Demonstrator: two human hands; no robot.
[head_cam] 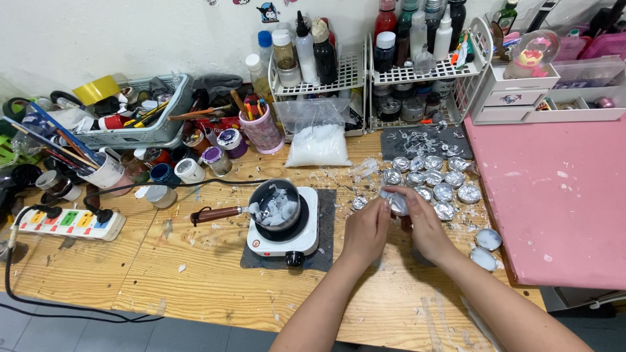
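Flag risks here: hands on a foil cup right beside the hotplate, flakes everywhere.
1. The left hand works close to the small pot of white chunks on the white hotplate; a brush or burn seems possible.
2. The pot handle sticks out sideways; a knock could tip it.
3. Both hands, the right hand too, pinch one foil cup, which may crumple.

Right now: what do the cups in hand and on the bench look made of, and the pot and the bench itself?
Cup between left hand and right hand: thin crinkled foil by its bright, wrinkled shine, probably aluminium. Cluster of cups: same look. Small pot: dark metal body, glossy rim, wood-like brown handle. Bench: unfinished wood, visible grain, scuffed and flecked white.
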